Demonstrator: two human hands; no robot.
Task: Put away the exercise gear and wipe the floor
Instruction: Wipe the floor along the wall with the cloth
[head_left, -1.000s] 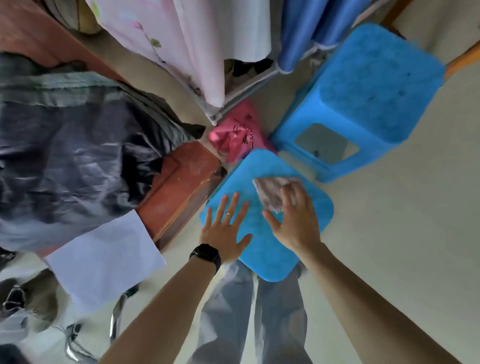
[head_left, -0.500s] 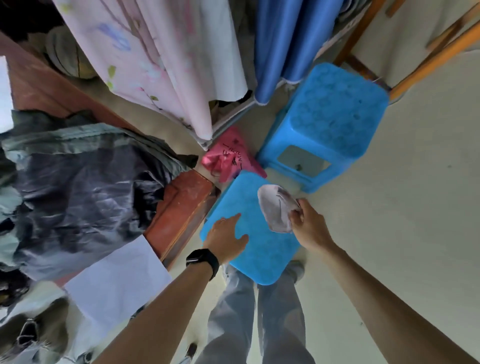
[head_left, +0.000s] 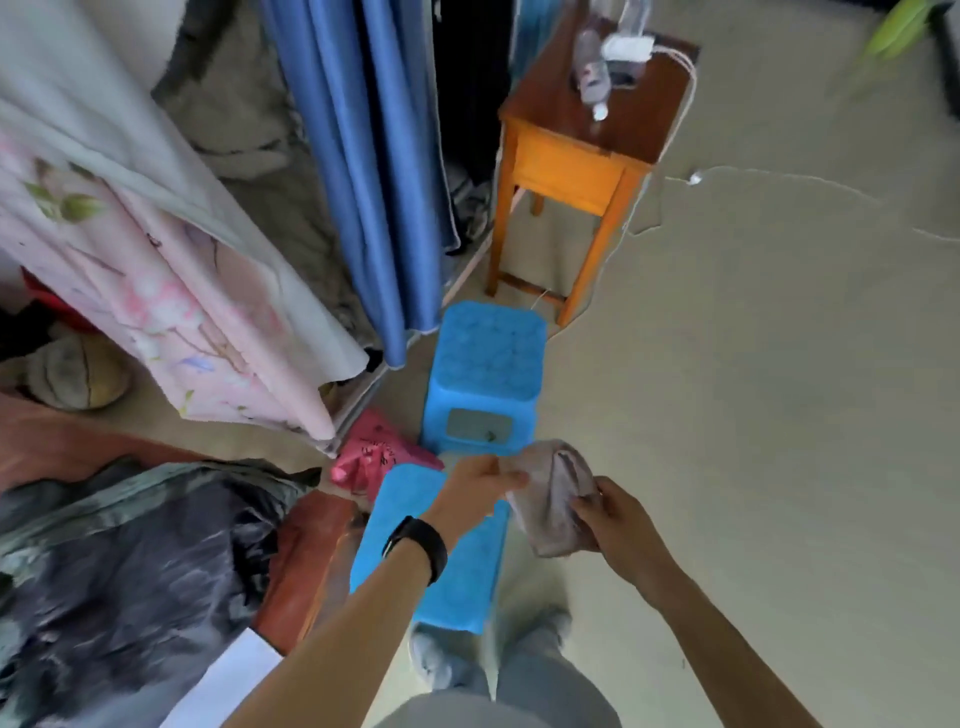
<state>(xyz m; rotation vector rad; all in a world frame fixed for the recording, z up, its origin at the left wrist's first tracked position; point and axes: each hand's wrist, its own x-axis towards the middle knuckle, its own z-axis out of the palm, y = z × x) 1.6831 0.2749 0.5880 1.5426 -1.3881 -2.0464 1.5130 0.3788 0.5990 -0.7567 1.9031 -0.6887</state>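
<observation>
The left hand (head_left: 480, 483), wearing a black wrist watch (head_left: 418, 543), is pinching the upper edge of a crumpled greyish-pink wiping cloth (head_left: 548, 499), its fingers drawn together on the fabric. The right hand (head_left: 621, 525) is gripping the same cloth from the cloth's four o'clock side, its fingers curling round the bunched folds. The cloth is hanging in the air between the two hands, above the pale beige floor (head_left: 753, 389).

At seven o'clock from the cloth, a bright blue square plastic stool (head_left: 431, 571) is standing just beside the person's legs, and the left forearm is crossing over it. A second blue plastic stool (head_left: 488, 364) is standing at eleven o'clock from the cloth. A crumpled pink plastic bag (head_left: 374, 457) is lying at nine o'clock from the cloth, just beside both stools.

Farther off at twelve o'clock, an orange-brown wooden side table (head_left: 571, 156) is carrying a clear plastic bottle (head_left: 592, 73). Long blue curtains (head_left: 363, 156) are hanging at eleven o'clock, and a dark crumpled jacket (head_left: 130, 571) is lying at eight o'clock.
</observation>
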